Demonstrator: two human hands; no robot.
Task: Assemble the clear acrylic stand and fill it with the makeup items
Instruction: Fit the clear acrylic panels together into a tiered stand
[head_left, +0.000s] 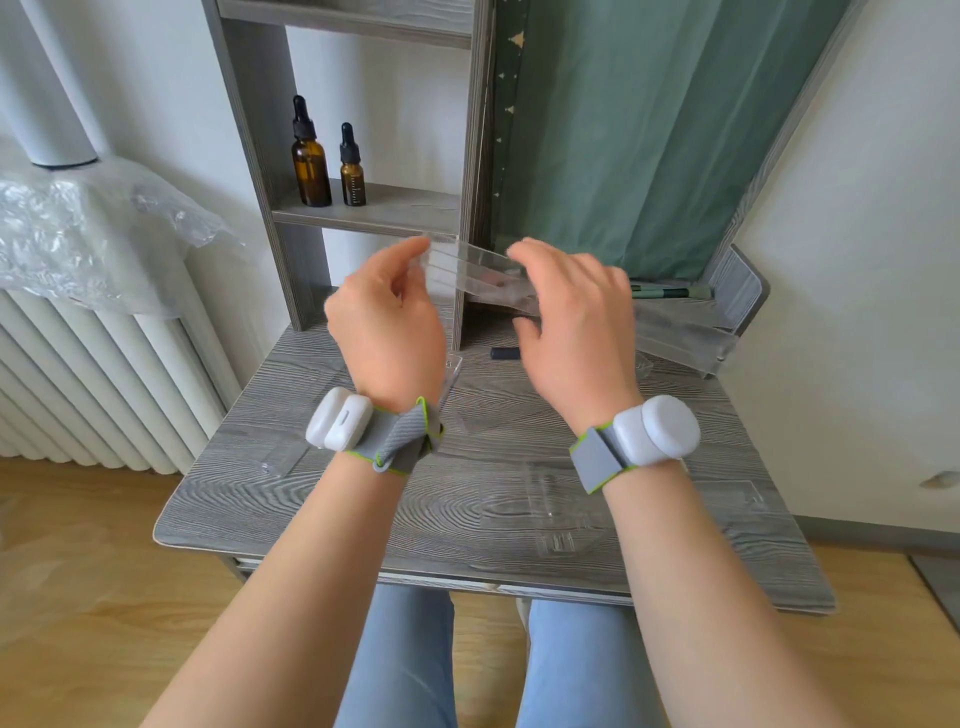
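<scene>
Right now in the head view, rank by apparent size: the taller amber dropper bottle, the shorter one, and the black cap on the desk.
1. Taller amber dropper bottle
2. Shorter amber dropper bottle
3. Black cap, smallest although nearer the camera

I see both hands raised over the grey desk (363, 499) — left hand (387, 332) and right hand (574, 327) hold a clear acrylic panel (472, 273) between them, tilted, fingers curled on its ends. More clear pieces (563, 525) lie flat on the desk. Two amber dropper bottles (311, 166) stand on the shelf (395, 210) — green curtain (649, 130) to the rt.
</scene>
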